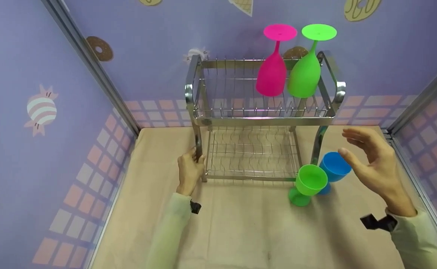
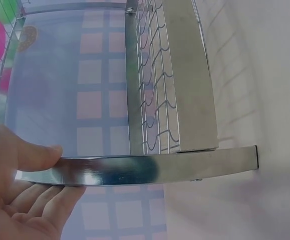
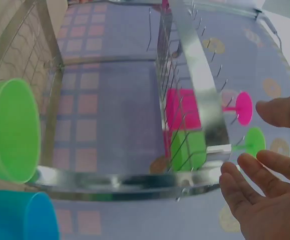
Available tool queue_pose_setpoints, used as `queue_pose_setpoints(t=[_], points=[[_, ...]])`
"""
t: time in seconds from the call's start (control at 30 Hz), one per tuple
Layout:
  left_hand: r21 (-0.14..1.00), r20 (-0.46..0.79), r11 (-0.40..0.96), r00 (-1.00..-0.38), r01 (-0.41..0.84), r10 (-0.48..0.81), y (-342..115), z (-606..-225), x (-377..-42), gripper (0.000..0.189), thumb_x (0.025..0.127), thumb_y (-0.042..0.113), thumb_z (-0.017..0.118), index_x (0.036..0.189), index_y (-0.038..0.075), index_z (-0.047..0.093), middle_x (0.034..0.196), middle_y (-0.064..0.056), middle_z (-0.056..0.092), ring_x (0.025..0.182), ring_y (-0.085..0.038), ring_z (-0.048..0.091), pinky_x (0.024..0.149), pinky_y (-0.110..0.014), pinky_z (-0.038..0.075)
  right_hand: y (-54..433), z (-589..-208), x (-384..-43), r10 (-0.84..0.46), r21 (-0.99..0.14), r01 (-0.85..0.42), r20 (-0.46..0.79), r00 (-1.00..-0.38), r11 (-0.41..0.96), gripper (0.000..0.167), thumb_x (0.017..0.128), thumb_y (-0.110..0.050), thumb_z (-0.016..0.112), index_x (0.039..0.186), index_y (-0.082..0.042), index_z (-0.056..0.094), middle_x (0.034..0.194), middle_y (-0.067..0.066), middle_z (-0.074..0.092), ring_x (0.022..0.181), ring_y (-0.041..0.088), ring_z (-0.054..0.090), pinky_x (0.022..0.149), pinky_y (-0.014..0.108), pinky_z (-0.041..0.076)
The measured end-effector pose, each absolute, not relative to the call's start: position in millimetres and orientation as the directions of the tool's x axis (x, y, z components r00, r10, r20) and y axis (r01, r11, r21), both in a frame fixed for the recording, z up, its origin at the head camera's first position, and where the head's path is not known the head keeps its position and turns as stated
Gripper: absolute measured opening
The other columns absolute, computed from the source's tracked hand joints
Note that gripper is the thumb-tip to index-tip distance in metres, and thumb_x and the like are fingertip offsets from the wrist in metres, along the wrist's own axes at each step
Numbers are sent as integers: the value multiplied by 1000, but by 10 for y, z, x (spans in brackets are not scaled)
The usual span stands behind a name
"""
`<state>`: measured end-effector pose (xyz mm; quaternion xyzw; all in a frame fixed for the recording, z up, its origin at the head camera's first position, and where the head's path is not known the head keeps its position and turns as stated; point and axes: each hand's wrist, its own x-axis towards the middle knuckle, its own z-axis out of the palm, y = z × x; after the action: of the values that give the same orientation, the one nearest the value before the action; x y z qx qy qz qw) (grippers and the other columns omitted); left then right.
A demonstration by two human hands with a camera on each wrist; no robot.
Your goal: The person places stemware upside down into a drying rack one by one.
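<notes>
A two-tier metal dish rack stands against the back wall. My left hand holds its left front post, thumb on one side and fingers on the other in the left wrist view. My right hand hovers by the rack's right side with fingers spread and nothing in them. Just left of that hand, a blue goblet stands upright behind a green goblet, near the rack's right front post. On the top tier, a pink goblet and another green goblet sit upside down, feet upward.
The lower tier of the rack has wavy wire dividers. A beige cloth covers the surface under the rack. Patterned purple walls close in the sides and back, with metal frame strips at the corners.
</notes>
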<state>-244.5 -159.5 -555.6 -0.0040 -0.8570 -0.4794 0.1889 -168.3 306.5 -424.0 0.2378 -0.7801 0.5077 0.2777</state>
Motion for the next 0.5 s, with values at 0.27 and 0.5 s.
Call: queue_pose_setpoints(t=[0.27,0.5], points=[[834,320,516,-933,194,-166,-1600,-5564,-2447,30,94,-10,74,124,-12,71,115,-30,76,106,-43,78,89,-46,67,3301,-4692,-1507,-37,-721,-568,605,-795,397,60,80,30,71,137,14,60,134,3,69,124,16,66,109,17,52],[824,353,518,-924,232,-148,-1599,-5561,-2450,31,93,-10,75,124,-14,70,115,-32,76,105,-44,78,88,-46,67,3310,-5149,-1357,7,-774,-497,543,-839,393,61,82,25,75,139,11,60,133,12,68,124,12,66,108,14,51]])
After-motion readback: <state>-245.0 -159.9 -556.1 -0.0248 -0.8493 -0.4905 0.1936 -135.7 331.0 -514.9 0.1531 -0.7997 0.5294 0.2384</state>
